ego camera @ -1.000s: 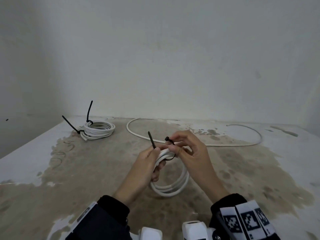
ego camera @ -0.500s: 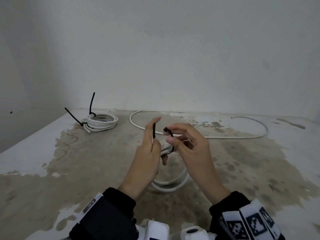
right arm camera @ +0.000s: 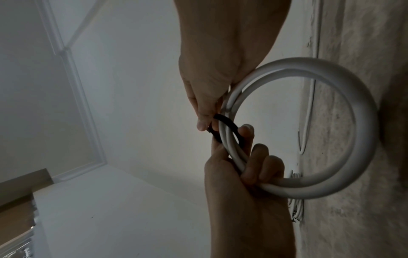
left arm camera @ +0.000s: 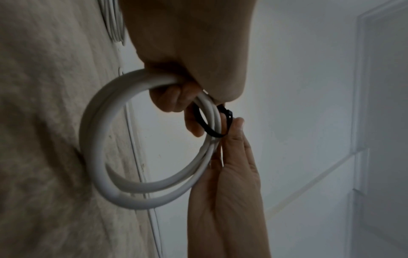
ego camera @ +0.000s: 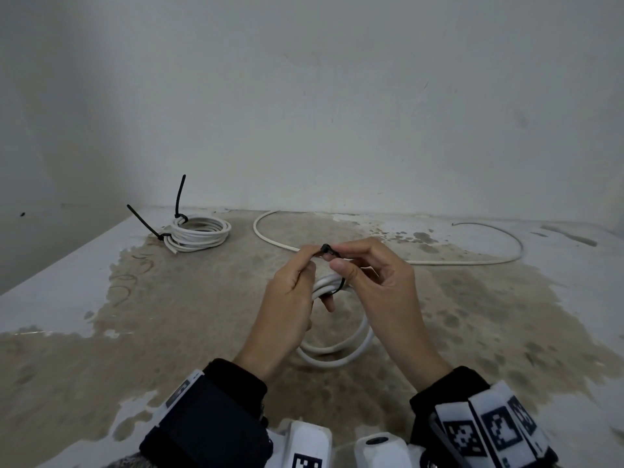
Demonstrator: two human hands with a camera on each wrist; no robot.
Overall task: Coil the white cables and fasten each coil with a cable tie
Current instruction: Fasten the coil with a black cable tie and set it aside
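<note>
I hold a small coil of white cable (ego camera: pixel 337 352) upright above the table, between both hands. My left hand (ego camera: pixel 312 257) has its lower fingers curled round the coil's top (left arm camera: pixel 170 99), and its thumb and forefinger meet the black cable tie (ego camera: pixel 341 286) at its head. That tie is looped round the coil's strands (right arm camera: pixel 229 126). My right hand (ego camera: pixel 337 259) pinches the tie's head (left arm camera: pixel 228 114) between thumb and forefinger. The tie's tail end is hidden between the fingertips.
A finished coil (ego camera: pixel 199 233) with two black ties sticking up lies at the back left of the stained table (ego camera: pixel 189 315). A loose white cable (ego camera: pixel 439 262) curves along the back, near the wall. The table's left edge runs diagonally.
The tie's tail stood upright in my left fingers; now my left hand has brought it over to the head in my right fingers. The coil stays in my hands.
</note>
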